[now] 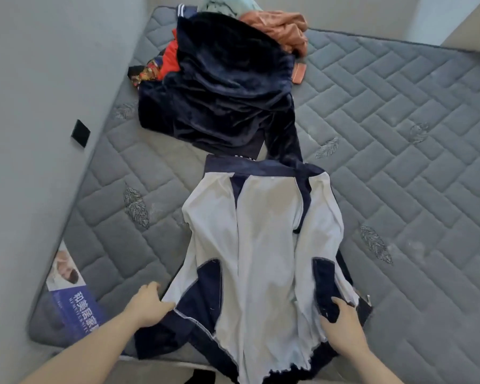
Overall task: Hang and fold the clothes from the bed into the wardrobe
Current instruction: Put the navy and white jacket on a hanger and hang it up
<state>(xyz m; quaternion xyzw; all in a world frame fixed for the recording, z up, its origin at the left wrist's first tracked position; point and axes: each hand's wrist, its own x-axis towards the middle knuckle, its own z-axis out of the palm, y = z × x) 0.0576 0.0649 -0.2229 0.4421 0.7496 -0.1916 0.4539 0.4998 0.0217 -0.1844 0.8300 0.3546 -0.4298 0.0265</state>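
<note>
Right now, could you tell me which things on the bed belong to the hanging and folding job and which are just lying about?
Belongs to the job:
white and navy jacket, spread inside out, gripped by the left hand and the right hand
dark velvet garment
orange garment
red garment
pale green garment

Just lying about:
mattress
printed label on the mattress corner
black square on the wall

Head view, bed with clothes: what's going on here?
A person has a navy jacket with white lining spread open, lining up, on a bare grey mattress. The left hand holds its left edge; the right hand grips the right front panel. A pile of clothes waits beyond it.
</note>
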